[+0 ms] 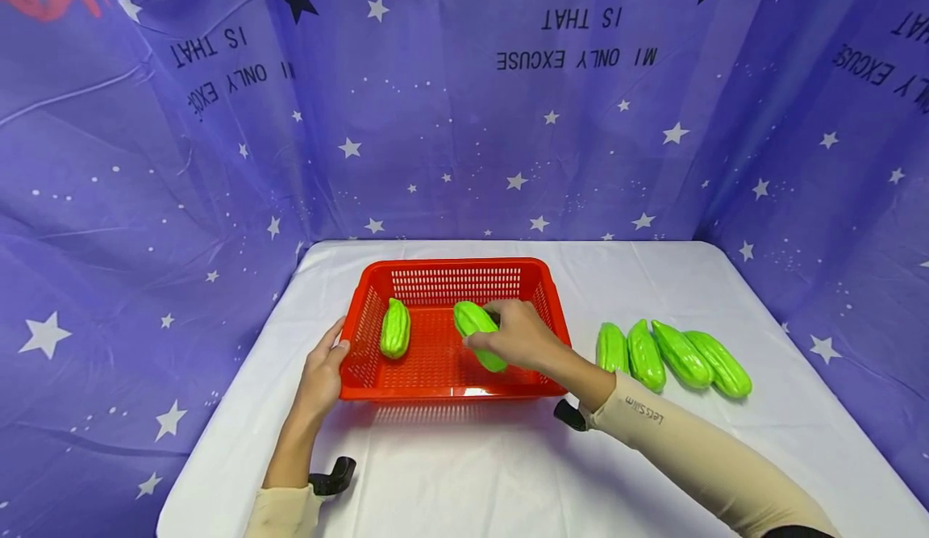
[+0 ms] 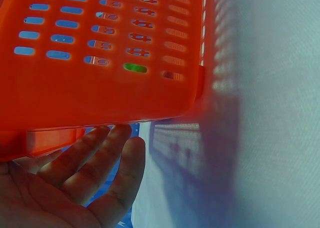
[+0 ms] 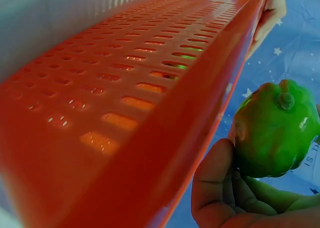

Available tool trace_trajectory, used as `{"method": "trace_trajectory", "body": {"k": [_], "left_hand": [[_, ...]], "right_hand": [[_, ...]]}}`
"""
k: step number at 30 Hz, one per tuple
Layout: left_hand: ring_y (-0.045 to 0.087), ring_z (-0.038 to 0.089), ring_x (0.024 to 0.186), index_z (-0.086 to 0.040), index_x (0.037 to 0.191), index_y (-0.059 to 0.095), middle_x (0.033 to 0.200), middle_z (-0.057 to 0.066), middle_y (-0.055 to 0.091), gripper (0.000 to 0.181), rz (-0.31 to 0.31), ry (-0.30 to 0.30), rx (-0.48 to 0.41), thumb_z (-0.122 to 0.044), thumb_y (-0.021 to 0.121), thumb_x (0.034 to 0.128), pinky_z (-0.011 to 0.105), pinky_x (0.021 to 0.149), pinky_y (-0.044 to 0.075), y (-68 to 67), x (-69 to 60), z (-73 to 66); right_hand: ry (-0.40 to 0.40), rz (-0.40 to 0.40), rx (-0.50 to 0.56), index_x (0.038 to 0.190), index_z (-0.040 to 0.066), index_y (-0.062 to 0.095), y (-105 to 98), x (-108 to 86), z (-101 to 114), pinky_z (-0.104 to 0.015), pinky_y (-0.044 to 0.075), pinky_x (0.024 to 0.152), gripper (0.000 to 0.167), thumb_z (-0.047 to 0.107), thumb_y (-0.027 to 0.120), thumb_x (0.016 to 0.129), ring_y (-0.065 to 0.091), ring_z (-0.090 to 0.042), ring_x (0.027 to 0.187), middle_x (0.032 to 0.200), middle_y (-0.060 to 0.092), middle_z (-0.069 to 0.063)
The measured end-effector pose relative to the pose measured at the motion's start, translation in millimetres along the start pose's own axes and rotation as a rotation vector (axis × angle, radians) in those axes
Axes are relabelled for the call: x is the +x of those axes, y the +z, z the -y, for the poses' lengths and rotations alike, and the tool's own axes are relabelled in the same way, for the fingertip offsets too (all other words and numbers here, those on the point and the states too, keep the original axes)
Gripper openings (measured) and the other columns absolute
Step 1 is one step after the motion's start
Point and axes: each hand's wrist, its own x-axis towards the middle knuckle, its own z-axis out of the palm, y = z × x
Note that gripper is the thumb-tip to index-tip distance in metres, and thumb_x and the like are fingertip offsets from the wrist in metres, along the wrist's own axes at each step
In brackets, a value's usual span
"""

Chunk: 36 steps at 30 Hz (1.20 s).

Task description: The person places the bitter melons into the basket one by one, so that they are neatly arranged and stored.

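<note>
My right hand [image 1: 518, 334] grips a bright green, ribbed bitter gourd [image 1: 475, 320] over the right half of a red plastic basket [image 1: 464, 393]. In the right wrist view, the held gourd [image 3: 277, 130] shows its stub end and stands beyond the basket's rim. Another bitter gourd [image 1: 395, 330] lies inside the basket near its left wall. At the basket's left end, my left hand [image 1: 319, 373] rests against the rim. The left wrist view shows its fingers [image 2: 120, 188] nearly straight under the rim, with the thumb hidden there.
Several more bitter gourds [image 1: 678, 354] lie in a row on the white tablecloth [image 1: 450, 481], right of the basket and beyond my right forearm. A purple curtain with stars [image 1: 464, 143] closes off the back and both sides.
</note>
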Motion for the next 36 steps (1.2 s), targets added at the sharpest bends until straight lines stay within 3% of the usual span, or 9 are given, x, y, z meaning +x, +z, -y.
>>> {"method": "trace_trajectory", "body": {"k": [7,15,21,26,36], "left_hand": [[0.058,0.040,0.119,-0.013,0.162,0.025,0.145,0.030,0.050,0.054,0.006,0.008,-0.004,-0.017,0.033,0.1096,0.027,0.089,0.051,-0.2,-0.4,-2.5],[0.057,0.041,0.120,-0.013,0.163,0.022,0.144,0.031,0.050,0.054,0.022,0.014,-0.016,-0.017,0.031,0.1103,0.038,0.096,0.050,2.4,0.4,-3.3],[0.056,0.040,0.123,-0.013,0.163,0.023,0.147,0.030,0.048,0.054,0.010,0.019,0.002,-0.016,0.032,0.1101,0.039,0.100,0.047,1.7,0.2,-3.3],[0.054,0.038,0.125,-0.013,0.163,0.022,0.150,0.029,0.046,0.054,0.008,0.024,0.014,-0.016,0.032,0.1100,0.043,0.104,0.045,-0.2,-0.5,-3.3],[0.049,0.039,0.131,-0.011,0.163,0.023,0.153,0.028,0.042,0.054,-0.001,0.037,0.002,-0.015,0.033,0.1096,0.052,0.111,0.036,0.1,-1.9,-1.4]], "right_hand": [[0.060,0.042,-0.024,0.101,0.002,0.073,13,20.9,4,-0.029,0.055,0.056,0.037,0.027,0.085,0.077,0.065,-0.018,0.064,0.078,0.068,-0.007],[0.084,0.087,-0.055,0.090,0.006,0.073,26,35.4,13,-0.029,0.055,0.053,0.028,0.028,0.085,0.076,0.064,-0.017,0.059,0.072,0.068,-0.007],[0.092,0.109,-0.041,0.088,0.006,0.073,25,39.1,22,-0.030,0.055,0.054,0.027,0.028,0.084,0.077,0.065,-0.017,0.060,0.074,0.069,-0.008],[0.083,0.102,-0.052,0.094,0.004,0.074,25,45.3,28,-0.030,0.055,0.056,0.031,0.029,0.084,0.077,0.065,-0.017,0.063,0.077,0.069,-0.008],[0.094,0.080,-0.078,0.076,0.007,0.071,32,65.3,33,-0.032,0.053,0.055,0.024,0.027,0.084,0.077,0.059,-0.016,0.059,0.071,0.067,-0.007]]}}
